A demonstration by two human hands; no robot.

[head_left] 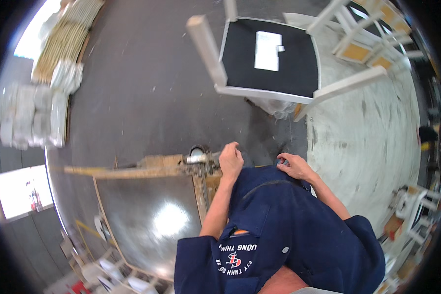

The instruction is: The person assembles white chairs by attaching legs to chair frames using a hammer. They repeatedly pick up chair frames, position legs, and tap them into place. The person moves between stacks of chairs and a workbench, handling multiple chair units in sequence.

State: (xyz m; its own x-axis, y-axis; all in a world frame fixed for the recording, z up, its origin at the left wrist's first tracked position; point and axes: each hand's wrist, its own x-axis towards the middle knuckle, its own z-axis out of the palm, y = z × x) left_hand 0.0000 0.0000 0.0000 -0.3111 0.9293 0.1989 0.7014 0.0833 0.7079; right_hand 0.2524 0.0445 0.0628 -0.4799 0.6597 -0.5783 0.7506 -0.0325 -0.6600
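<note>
My left hand (231, 160) is in front of my body with its fingers curled, just right of a bench corner. What it holds, if anything, is hidden. My right hand (296, 167) is bent at waist height, its fingers closed around a small dark bluish thing (281, 162) too little seen to name. Beside my left hand, on the bench corner, sits a pale cylinder (197, 159) with a dark ring behind it. Ahead of my hands, an upturned white-framed chair (299, 73) has its legs raised; a white sheet (268, 51) lies on its black underside.
A wood-rimmed bench with a shiny dark top (147, 210) stands at my left. A pale worn surface (362, 142) stretches along the right. More white chair frames (367, 44) are at the far right. Wrapped stacks (34, 112) stand at the far left, on the grey floor (132, 98).
</note>
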